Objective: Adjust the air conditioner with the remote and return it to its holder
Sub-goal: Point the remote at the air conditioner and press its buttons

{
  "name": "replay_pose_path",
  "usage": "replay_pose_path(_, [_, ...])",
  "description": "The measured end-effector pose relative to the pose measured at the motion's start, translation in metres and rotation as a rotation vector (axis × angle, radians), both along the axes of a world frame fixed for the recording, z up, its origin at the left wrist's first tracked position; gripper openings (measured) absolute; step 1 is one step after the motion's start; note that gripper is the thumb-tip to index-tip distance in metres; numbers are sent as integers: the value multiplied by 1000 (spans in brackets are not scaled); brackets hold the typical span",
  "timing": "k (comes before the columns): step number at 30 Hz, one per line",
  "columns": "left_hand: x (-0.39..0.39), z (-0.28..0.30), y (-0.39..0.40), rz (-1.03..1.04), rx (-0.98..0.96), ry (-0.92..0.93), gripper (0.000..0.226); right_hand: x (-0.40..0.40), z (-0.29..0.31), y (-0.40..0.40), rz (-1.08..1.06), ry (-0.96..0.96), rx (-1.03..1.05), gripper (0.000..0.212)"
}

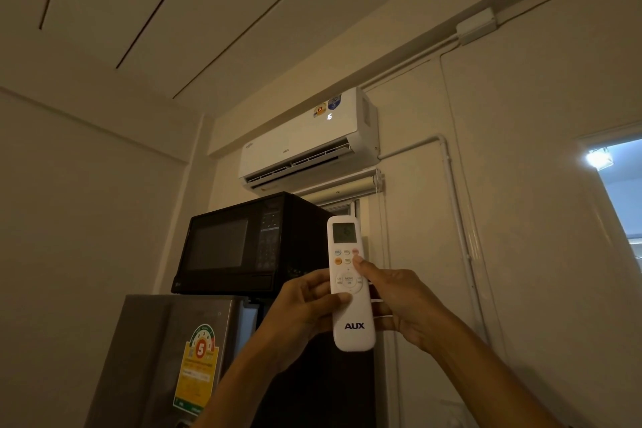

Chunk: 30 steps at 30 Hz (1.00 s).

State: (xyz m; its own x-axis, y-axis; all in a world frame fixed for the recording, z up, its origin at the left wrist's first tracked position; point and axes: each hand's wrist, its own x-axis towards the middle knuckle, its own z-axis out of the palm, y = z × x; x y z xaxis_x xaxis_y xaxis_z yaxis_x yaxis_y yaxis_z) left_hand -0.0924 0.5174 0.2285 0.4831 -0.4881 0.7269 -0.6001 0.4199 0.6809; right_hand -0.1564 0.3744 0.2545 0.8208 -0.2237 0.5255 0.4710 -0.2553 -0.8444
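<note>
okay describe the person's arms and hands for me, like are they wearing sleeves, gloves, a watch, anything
Both forearms are bare as far as the picture shows: no sleeves visible. The left hand and right hand have no gloves, rings or watch in view. Fingernails look short and unpainted.

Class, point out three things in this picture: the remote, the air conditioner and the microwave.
remote [353,309]: head view, on its white lower body above the AUX logo.
air conditioner [305,139]: head view, on its white front panel.
microwave [217,247]: head view, on its dark door window.
</note>
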Motion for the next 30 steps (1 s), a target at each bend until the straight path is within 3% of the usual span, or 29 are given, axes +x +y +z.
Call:
replay_pose_path(24, [-5,-2,3,-11,-17,17,31,-5,0,3,35,-19,-1,24])
replay_pose_path(30, [-5,-6,3,-4,-13,16,31,-4,-4,2,60,-17,-4,29])
